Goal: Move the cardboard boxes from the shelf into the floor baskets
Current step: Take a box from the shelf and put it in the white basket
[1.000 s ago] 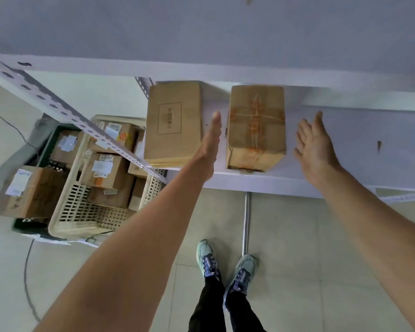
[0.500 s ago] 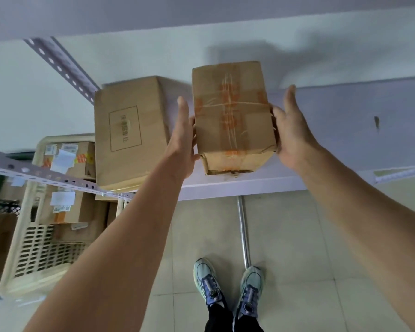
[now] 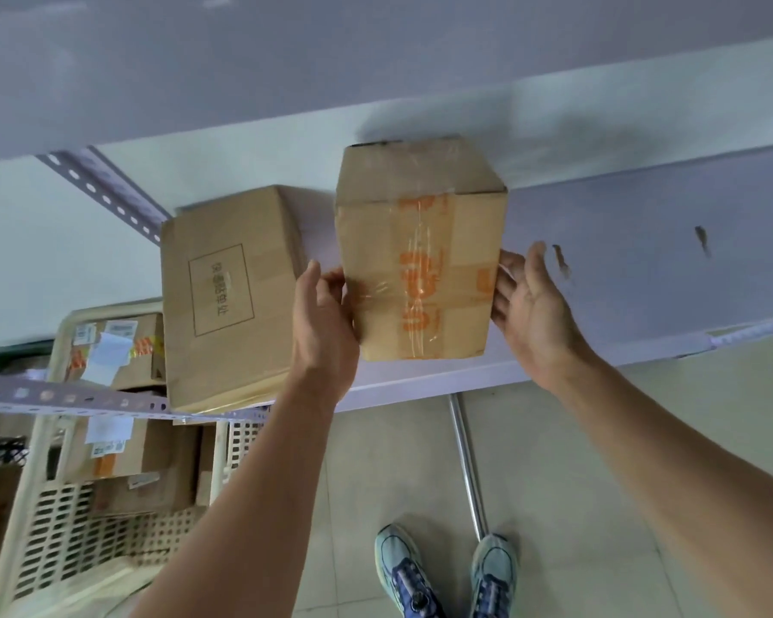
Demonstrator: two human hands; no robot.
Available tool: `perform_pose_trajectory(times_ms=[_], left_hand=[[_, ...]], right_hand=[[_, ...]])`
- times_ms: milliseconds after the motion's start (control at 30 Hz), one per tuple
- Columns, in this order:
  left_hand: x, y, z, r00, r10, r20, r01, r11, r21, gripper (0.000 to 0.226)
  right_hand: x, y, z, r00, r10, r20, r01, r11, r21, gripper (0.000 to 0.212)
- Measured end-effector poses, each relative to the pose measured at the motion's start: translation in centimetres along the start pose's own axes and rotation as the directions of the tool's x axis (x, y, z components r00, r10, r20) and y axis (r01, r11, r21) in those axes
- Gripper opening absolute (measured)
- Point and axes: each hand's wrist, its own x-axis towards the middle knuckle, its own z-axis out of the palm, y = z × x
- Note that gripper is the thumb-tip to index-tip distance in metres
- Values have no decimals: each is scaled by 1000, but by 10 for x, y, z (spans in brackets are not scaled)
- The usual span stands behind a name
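Taped box [image 3: 420,260]: brown cardboard with orange-printed tape, held tilted over the shelf [image 3: 643,269] between both hands.
Left hand [image 3: 326,323]: grasping the box's left edge, thumb curled onto the near face.
Right hand [image 3: 532,310]: fingers straight, flat against the box's right side.
Plain box [image 3: 228,296]: printed rectangle on top, resting on the shelf just left of the taped box.
Cream basket [image 3: 41,519]: on the floor [image 3: 398,475], near left, holding several labelled boxes [image 3: 121,448].
Shoes [image 3: 402,568]: pale green pair on the tiles.
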Motion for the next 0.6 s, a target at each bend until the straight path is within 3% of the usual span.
perform_pose_trajectory(times_ms=[100,233,433,600], left_hand=[[-8,-7,-5,1000,-27,11,27,999,-43,46],[-22,-20,-19,989,-98,110,97,995,17,70],[-16,-11,-17,982,-160,105,146,981,126,84],[-10,17,-3,982,-177,70,166,977,137,92]], right_hand=[[-6,13,2,998,43,-35,-40,996,75,66],[-15,28,1,995,92,-40,-89,994,67,81],[-3,22,3,987,162,10,-162,987,-9,94],[3,0,4,983,183,-10,-182,983,34,96]])
